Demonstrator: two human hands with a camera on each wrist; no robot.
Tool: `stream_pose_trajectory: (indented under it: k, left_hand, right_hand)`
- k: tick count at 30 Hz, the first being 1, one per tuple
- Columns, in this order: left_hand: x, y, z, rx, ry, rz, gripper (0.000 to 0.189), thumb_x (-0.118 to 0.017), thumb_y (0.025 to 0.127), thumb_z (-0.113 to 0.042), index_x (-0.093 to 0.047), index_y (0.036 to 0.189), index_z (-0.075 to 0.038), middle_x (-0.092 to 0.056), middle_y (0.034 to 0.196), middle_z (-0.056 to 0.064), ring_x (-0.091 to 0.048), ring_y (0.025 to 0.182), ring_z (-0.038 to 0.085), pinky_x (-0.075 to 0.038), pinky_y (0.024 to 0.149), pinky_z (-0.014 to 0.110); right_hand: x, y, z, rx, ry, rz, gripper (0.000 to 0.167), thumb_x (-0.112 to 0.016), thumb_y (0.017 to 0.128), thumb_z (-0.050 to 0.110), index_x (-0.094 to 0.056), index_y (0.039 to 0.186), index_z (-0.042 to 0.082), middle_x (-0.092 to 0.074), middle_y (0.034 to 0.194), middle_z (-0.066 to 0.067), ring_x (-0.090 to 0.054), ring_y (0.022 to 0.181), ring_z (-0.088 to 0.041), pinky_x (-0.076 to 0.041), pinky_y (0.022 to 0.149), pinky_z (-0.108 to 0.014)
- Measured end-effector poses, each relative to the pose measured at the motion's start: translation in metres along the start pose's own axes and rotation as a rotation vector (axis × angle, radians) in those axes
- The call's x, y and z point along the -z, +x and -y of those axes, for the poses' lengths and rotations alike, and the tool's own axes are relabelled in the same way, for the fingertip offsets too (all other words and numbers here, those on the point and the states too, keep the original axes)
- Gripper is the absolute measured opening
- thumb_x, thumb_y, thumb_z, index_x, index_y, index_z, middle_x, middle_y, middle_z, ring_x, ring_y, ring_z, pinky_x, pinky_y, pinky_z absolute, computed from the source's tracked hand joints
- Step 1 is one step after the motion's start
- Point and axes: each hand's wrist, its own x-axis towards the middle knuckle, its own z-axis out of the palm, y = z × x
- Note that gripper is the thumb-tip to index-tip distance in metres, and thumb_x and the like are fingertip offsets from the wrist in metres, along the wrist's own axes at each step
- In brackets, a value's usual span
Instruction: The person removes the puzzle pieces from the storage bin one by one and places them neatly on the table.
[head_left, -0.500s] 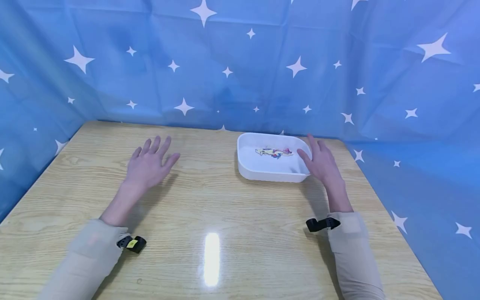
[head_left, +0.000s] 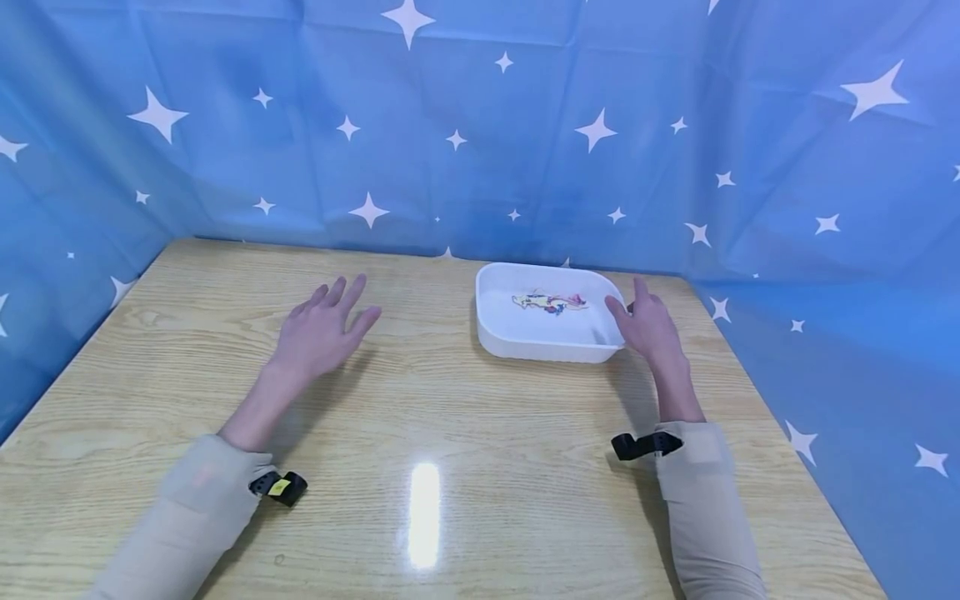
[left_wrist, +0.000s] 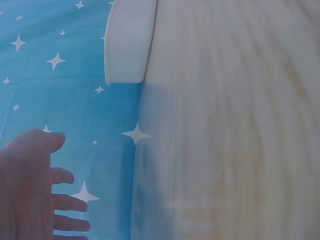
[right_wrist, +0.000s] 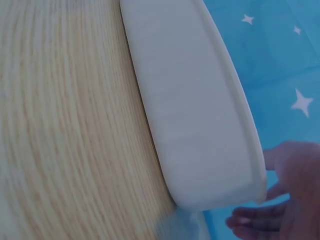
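Note:
A white plastic basin (head_left: pixel 547 350) stands near the back right of the table, with a small multicoloured picture-like patch (head_left: pixel 551 303) on its floor. At the basin's right end is my right hand (head_left: pixel 654 329); its thumb overlaps the rim from above, and the other fingers are outside the wall. The right wrist view has the thumb behind the rim (right_wrist: pixel 257 150) and the lower fingers (right_wrist: pixel 257 220) spread below the corner. My left hand (head_left: pixel 318 337) hovers over the table left of the basin, fingers spread, holding nothing. The left wrist view shows its fingers (left_wrist: pixel 70 202) apart from the basin.
The light wood table (head_left: pixel 360 483) meets a blue star-patterned cloth (head_left: pixel 480 183) at the back and sides. Both wrists wear black straps with small cameras over the sleeves. A bright light reflection lies on the front of the table.
My left hand has moved right, toward the basin. My right hand has shifted slightly right and back toward me, its thumb now closer to the basin's right rim. The basin has stayed in place.

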Motion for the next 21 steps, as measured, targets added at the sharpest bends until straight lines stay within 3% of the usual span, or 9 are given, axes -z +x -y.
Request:
stream_pose_trajectory:
  k: [4,10,15,21]
  left_hand:
    - [-0.002,0.001,-0.003,-0.003,-0.014,-0.003,0.076,-0.022,0.104,-0.064,-0.019,0.162,-0.015,-0.023,0.161,0.025,-0.024,0.144,0.052,-0.024,0.111,0.07]
    - [-0.006,0.005,-0.009,-0.01,-0.04,-0.023,0.074,-0.024,0.105,-0.062,-0.021,0.162,-0.016,-0.027,0.159,0.028,-0.03,0.142,0.052,-0.028,0.107,0.072]
    - [-0.009,0.008,-0.014,-0.03,-0.066,-0.055,0.072,-0.026,0.105,-0.06,-0.025,0.161,-0.014,-0.034,0.155,0.029,-0.036,0.138,0.052,-0.033,0.105,0.071]
    - [-0.012,0.012,-0.021,-0.072,-0.103,-0.104,0.067,-0.032,0.107,-0.054,-0.031,0.159,-0.011,-0.043,0.15,0.028,-0.045,0.132,0.052,-0.04,0.101,0.068]
  right_hand:
    - [-0.002,0.001,-0.001,-0.001,0.031,0.003,0.078,-0.037,0.107,0.048,-0.019,0.154,-0.012,-0.049,0.13,-0.039,-0.049,0.122,-0.051,-0.041,0.101,-0.062]
    - [-0.006,0.005,-0.004,0.046,0.046,-0.036,0.055,-0.039,0.108,0.03,-0.046,0.139,-0.015,-0.057,0.124,-0.037,-0.055,0.115,-0.048,-0.045,0.097,-0.059]
    - [-0.008,0.007,-0.007,0.054,0.017,-0.06,0.046,-0.039,0.106,0.015,-0.046,0.139,-0.016,-0.057,0.117,-0.036,-0.057,0.105,-0.047,-0.049,0.088,-0.057]
    - [-0.011,0.007,-0.01,0.065,0.018,-0.051,0.046,-0.04,0.105,0.014,-0.046,0.141,-0.015,-0.06,0.112,-0.033,-0.059,0.097,-0.042,-0.051,0.079,-0.051]
